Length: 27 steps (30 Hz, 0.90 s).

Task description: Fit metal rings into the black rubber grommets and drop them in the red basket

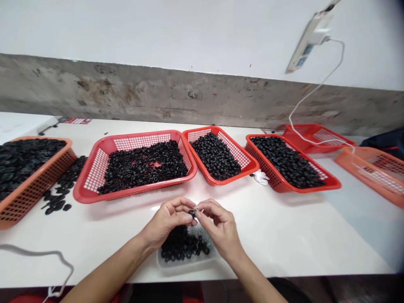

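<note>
And there were the left hand point(167, 219) and right hand point(220, 225), pinched together on a small black ring point(191, 213) above a clear plastic tray point(210, 255)!

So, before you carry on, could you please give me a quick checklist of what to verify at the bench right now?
1. Left hand and right hand both pinch the small black ring: ok.
2. Small metal piece seated in the ring: cannot tell, the fingers hide it.
3. Clear plastic tray sits under the hands with black rings in it: ok.
4. Loose black rings stay inside the orange basket: not ok, they lie on the table beside it.
5. White cable is off the far red basket: not ok, it crosses it.
</note>
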{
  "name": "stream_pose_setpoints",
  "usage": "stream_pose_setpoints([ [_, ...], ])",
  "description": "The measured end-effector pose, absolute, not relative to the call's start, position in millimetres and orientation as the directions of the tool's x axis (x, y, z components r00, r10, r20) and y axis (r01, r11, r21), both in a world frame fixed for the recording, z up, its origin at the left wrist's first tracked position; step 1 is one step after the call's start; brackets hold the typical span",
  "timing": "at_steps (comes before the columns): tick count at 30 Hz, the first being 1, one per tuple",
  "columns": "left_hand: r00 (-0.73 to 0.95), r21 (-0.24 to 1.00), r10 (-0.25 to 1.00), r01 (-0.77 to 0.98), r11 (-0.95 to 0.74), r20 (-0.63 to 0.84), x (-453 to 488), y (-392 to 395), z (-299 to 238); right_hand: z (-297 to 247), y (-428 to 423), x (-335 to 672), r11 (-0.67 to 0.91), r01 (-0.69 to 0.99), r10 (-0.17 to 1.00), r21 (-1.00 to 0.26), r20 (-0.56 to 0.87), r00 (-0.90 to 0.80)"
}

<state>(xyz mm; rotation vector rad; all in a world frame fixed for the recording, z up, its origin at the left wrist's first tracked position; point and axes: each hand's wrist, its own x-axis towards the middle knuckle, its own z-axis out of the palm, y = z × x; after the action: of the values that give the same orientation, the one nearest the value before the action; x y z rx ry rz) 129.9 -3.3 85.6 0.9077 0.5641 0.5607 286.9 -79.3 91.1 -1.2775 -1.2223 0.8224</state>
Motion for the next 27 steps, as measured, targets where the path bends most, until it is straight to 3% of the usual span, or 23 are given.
stream_pose_setpoints([
  [4, 0.681, 0.818, 0.692, -0.242, 0.522, -0.24, 127.3, -10.7, 84.5, 90.5, -78.8, 292.9, 0.061, 0.068, 0.975, -0.996, 0.074, 0.209],
  [8, 0.637, 0.782, 0.715, -0.274, 0.56, -0.288, 121.6, -17.5, 82.4, 99.4, -80.9, 301.0, 0.008, 0.316, 1.0, -0.949, 0.016, 0.022],
  [11, 0.615, 0.784, 0.732, -0.284, 0.553, -0.293, 119.2, -22.0, 80.8, 105.0, -84.1, 302.2, 0.034, 0.401, 0.999, -0.916, 0.035, -0.004],
  [21, 0.555, 0.915, 0.812, -0.211, 0.345, -0.179, 123.4, -34.1, 77.9, 90.1, -81.7, 294.1, -0.06, 0.064, 0.993, -0.996, -0.054, 0.102],
  [27, 0.543, 0.916, 0.824, -0.228, 0.331, -0.163, 124.3, -38.0, 77.2, 92.8, -82.3, 292.4, -0.097, 0.052, 0.991, -0.994, -0.091, 0.101],
])
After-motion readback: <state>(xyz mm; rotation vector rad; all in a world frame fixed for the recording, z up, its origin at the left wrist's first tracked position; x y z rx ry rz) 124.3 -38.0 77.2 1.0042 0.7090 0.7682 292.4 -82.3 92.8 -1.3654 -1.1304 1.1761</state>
